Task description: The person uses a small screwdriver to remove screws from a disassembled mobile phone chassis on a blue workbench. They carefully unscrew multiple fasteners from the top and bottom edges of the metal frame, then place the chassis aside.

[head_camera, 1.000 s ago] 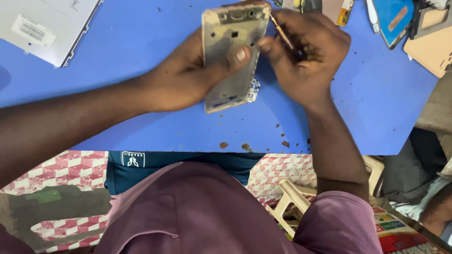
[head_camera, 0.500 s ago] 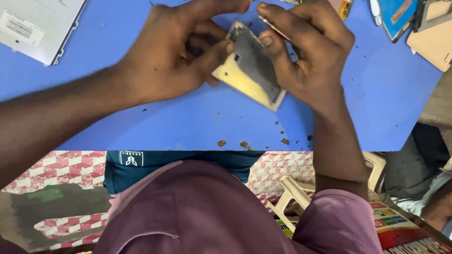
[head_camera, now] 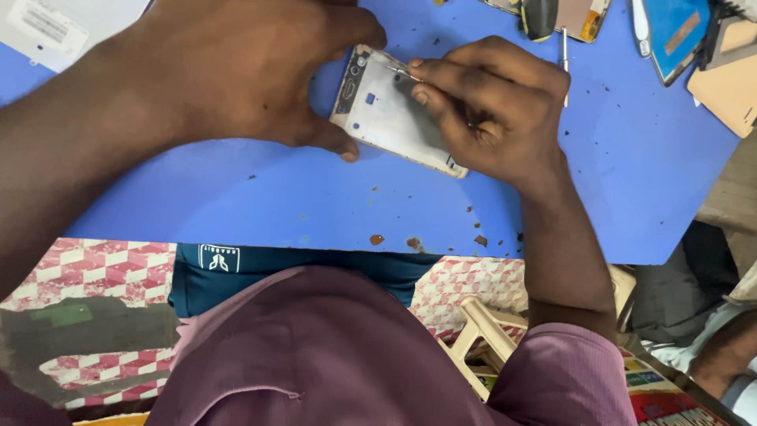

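Phone frame [head_camera: 390, 118] lies tilted on the blue table [head_camera: 236, 197], its left edge pinched by the left hand [head_camera: 236, 71], while the right hand [head_camera: 489, 110] grips a thin tool [head_camera: 404, 72] on its far edge, with open tabletop nearer.

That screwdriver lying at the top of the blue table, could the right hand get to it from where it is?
Probably yes. The screwdriver lies just beyond the right hand, with bare blue table between them. But that hand already pinches a thin tool against the phone frame, so it would have to let go first.
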